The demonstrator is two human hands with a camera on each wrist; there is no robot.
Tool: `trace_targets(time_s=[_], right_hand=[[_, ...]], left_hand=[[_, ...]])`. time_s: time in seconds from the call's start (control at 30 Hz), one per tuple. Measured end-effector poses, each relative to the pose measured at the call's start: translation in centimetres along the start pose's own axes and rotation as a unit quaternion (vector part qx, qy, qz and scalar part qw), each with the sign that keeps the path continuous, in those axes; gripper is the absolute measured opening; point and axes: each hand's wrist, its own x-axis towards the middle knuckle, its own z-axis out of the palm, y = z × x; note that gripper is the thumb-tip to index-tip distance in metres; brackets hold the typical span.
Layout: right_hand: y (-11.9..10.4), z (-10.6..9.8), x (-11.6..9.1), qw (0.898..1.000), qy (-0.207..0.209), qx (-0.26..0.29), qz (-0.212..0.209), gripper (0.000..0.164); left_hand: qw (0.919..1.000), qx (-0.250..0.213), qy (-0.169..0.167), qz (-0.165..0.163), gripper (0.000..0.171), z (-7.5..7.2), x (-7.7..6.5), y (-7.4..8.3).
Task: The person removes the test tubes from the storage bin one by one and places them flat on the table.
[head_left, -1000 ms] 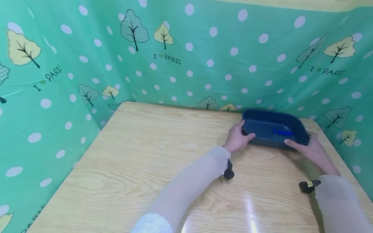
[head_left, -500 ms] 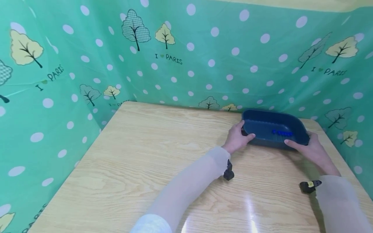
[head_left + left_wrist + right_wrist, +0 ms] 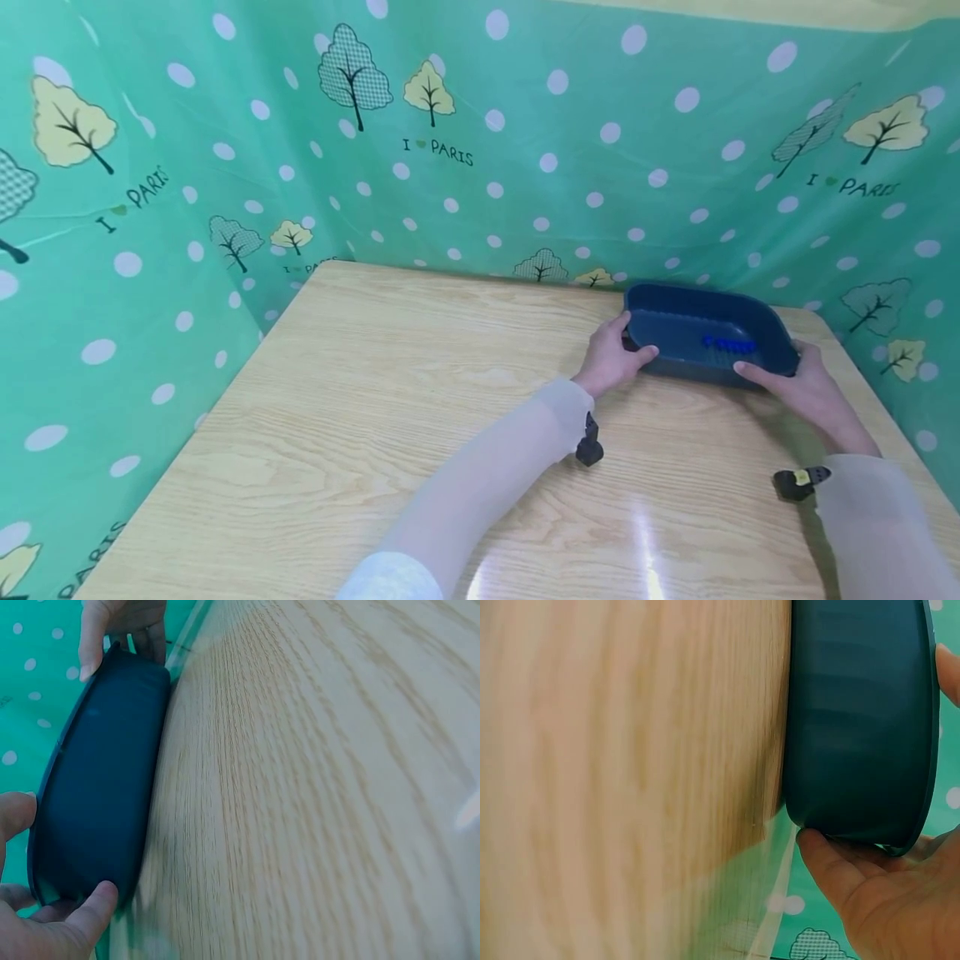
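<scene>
A dark blue plastic basin (image 3: 675,329) with rounded corners stands at the back right of the wooden table. My left hand (image 3: 609,357) grips its left end, thumb against the outer front wall. At the opposite end my right hand (image 3: 813,396) holds the basin, its thumb along the front rim. Inside, near the right, lies a small row of bright blue shapes (image 3: 729,344), too small to identify. Seen from the left wrist, the basin's outer wall (image 3: 101,772) is between both hands. The right wrist view has the right hand (image 3: 900,900) around the basin's end (image 3: 862,735).
The light wooden table (image 3: 375,400) reaches left and forward of the basin. Behind it and at both sides hangs a green dotted curtain (image 3: 525,167), close to the basin's back. Each wrist carries a small black camera (image 3: 589,443).
</scene>
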Motion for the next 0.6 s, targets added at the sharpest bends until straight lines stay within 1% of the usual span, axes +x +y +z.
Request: trace_targets(time_s=[0.17,0.37,0.6], right_hand=[[-0.18,0.09,-0.02,1.0,-0.003,-0.001,-0.002,0.117],[-0.35,0.26,-0.06,1.0,-0.006,-0.001,-0.003,0.117],[-0.31,0.48,-0.31,1.0,-0.005,0.001,-0.006,0.116]], left_hand=[[1.0,-0.004,0.001,0.0,0.073,-0.18,-0.12,-0.07],[1.0,0.002,0.005,0.004,0.074,-0.31,-0.11,-0.21],[1.0,0.0,0.002,0.005,0.074,-0.54,-0.34,-0.34]])
